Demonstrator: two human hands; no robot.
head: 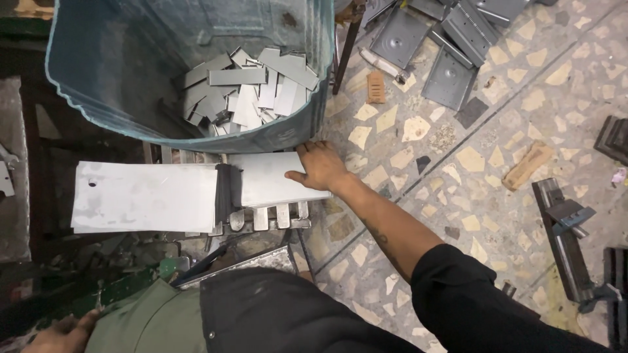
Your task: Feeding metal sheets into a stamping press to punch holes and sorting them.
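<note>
The right hand [320, 167] lay flat, fingers spread, on the right end of a metal sheet [196, 189], pressing rather than gripping, apparently to steady it across the machine bed [261, 219]. The left hand [62, 333] rested low at the near left edge; its grip could not be determined. A blue bin [85, 72] behind the sheet held cut metal strips [248, 91]. Grey brackets [425, 46] lay scattered on the terrazzo floor [497, 144] to the far right.

The person wears a black top whose sleeve ends above the elbow, olive-green trousers, a dark tattoo along the bare forearm behind the right hand [320, 167], and no gloves.
</note>
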